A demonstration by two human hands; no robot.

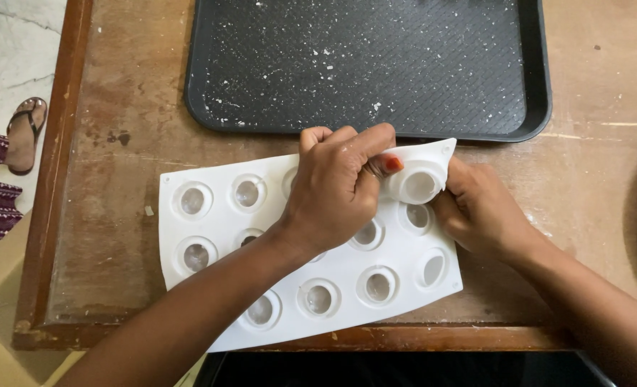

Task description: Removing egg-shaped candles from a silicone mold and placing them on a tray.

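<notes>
A white mould (211, 269) with rows of round cups lies on the brown wooden worktop (117, 107), and both hands are at its far right corner. The left hand (336, 190) comes across the mould from the near left; its fingers (361, 143) are curled over and closed on the raised corner, the thumb with an orange-painted nail pressing against the side of one cup (419, 185). That cup sits just beyond the thumb tip, pushed up and tilted so its round opening faces the camera. The right hand (479, 211) is on the other side of the same corner, its fingers (453, 179) tucked behind and under the lifted flap, gripping it from the right; how far they wrap beneath is hidden by the mould itself.

The corner is bent up off the worktop between the two sets of fingers, while the remainder of the mould lies flat under and to the left of the left wrist. Several cups beside the left fingers hold something clear and glossy. Beyond both hands, just past the fingertips, sits a black tray (533, 86) speckled with white crumbs. Far off to the left, on the pale floor, a foot in a sandal (26, 132) shows.
</notes>
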